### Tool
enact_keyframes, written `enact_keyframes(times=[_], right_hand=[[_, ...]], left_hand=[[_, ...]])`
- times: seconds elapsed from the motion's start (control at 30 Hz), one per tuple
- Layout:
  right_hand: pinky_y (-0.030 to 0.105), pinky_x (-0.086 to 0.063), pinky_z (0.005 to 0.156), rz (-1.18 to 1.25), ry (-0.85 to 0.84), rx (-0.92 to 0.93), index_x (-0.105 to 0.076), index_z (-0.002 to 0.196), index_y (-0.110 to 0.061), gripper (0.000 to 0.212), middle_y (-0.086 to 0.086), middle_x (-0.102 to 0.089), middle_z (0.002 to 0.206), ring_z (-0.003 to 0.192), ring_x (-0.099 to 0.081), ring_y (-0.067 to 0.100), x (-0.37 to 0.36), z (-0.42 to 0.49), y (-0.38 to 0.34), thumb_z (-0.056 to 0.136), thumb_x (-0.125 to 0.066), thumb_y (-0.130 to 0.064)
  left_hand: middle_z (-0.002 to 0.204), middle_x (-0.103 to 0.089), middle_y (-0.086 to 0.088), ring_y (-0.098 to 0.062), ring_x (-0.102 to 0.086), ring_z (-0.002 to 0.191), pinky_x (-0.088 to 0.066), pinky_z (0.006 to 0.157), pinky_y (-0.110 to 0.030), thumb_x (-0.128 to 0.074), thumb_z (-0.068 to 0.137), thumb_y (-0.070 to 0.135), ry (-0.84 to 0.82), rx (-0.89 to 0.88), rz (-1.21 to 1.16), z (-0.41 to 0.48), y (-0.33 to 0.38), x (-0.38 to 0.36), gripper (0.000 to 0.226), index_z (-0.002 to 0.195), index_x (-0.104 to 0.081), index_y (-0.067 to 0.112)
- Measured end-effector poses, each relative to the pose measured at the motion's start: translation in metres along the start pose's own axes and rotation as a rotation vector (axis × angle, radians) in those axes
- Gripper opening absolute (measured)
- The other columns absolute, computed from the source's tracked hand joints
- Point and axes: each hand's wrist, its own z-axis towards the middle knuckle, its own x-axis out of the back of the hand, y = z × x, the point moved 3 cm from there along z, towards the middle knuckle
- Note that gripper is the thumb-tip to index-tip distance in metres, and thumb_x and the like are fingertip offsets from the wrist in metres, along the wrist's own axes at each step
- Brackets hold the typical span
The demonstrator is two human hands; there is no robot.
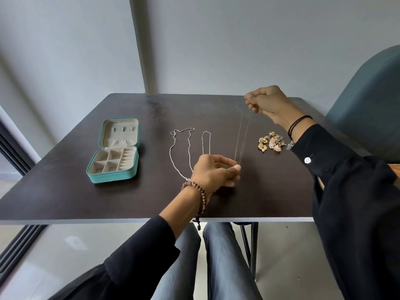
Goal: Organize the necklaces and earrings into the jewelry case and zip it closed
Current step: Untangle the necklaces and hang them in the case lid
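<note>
The fine pale metal chain necklace (240, 137) is stretched between my pinches, left hand (213, 171) at its near end, right hand (267, 102) at its far end. I'd best hold it taut while crossing left to the open teal zip case (112, 177).

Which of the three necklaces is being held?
The thin chain, rightmost, pinched taut between the left hand and right hand; the left chain and middle chain lie on the table.
</note>
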Motion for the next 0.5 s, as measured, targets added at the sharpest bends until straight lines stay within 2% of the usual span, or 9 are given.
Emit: enact_keyframes(times=[0.1, 0.17, 0.23, 0.3, 0.4, 0.5], right_hand=[[0.022, -0.056, 0.078, -0.284, 0.043, 0.115, -0.072, 0.097, -0.007, 0.012, 0.001, -0.070, 0.094, 0.082, -0.065, 0.008, -0.002, 0.002, 0.004, 0.096, -0.061, -0.006], [0.034, -0.057, 0.091, -0.399, 0.038, 0.147, -0.073, 0.095, -0.003, 0.015, 0.001, -0.070, 0.101, 0.098, -0.067, 0.016, -0.006, 0.000, 0.008, 0.096, -0.058, -0.005], [0.040, -0.057, 0.094, -0.458, 0.018, 0.155, -0.070, 0.095, 0.006, 0.019, 0.008, -0.070, 0.104, 0.101, -0.069, 0.021, -0.011, -0.001, 0.012, 0.097, -0.053, -0.001], [0.038, -0.060, 0.088, -0.438, 0.011, 0.154, -0.065, 0.088, 0.008, 0.020, 0.019, -0.070, 0.106, 0.090, -0.072, 0.023, -0.017, -0.003, 0.014, 0.099, -0.050, 0.001], [0.027, -0.058, 0.072, -0.330, 0.012, 0.138, -0.062, 0.078, -0.014, 0.027, 0.007, -0.067, 0.096, 0.070, -0.066, 0.013, -0.022, -0.001, 0.017, 0.100, -0.052, -0.002], [0.023, -0.055, 0.067, -0.353, -0.008, 0.137, -0.069, 0.087, -0.011, 0.014, 0.002, -0.069, 0.079, 0.064, -0.064, 0.008, -0.026, 0.003, 0.022, 0.098, -0.060, -0.008]], left_hand=[[0.079, -0.072, -0.011, -0.018, -0.070, 0.066, -0.051, 0.049, -0.021, -0.075, 0.088, 0.010, 0.010, -0.055, 0.084, -0.002, 0.000, 0.001, 0.028, 0.108, -0.057, 0.007], [0.081, -0.075, -0.009, -0.016, -0.070, 0.067, -0.051, 0.049, -0.022, -0.074, 0.089, 0.014, 0.002, -0.141, 0.245, -0.003, 0.003, 0.000, 0.024, 0.108, -0.059, 0.013], [0.078, -0.076, -0.004, -0.014, -0.071, 0.066, -0.055, 0.052, -0.026, -0.073, 0.090, 0.018, -0.008, -0.206, 0.388, -0.003, 0.005, -0.002, 0.020, 0.108, -0.064, 0.019], [0.077, -0.076, -0.001, -0.011, -0.071, 0.066, -0.056, 0.059, -0.026, -0.072, 0.091, 0.022, -0.007, -0.235, 0.497, -0.003, 0.005, -0.002, 0.020, 0.110, -0.068, 0.022], [0.079, -0.076, 0.000, -0.007, -0.069, 0.063, -0.053, 0.060, -0.018, -0.071, 0.092, 0.023, 0.020, -0.232, 0.576, -0.002, 0.000, -0.001, 0.016, 0.106, -0.073, 0.016], [0.078, -0.076, -0.001, -0.008, -0.071, 0.068, -0.057, 0.066, -0.022, -0.070, 0.092, 0.024, 0.005, -0.218, 0.634, -0.001, -0.004, 0.002, 0.010, 0.098, -0.076, 0.020]])
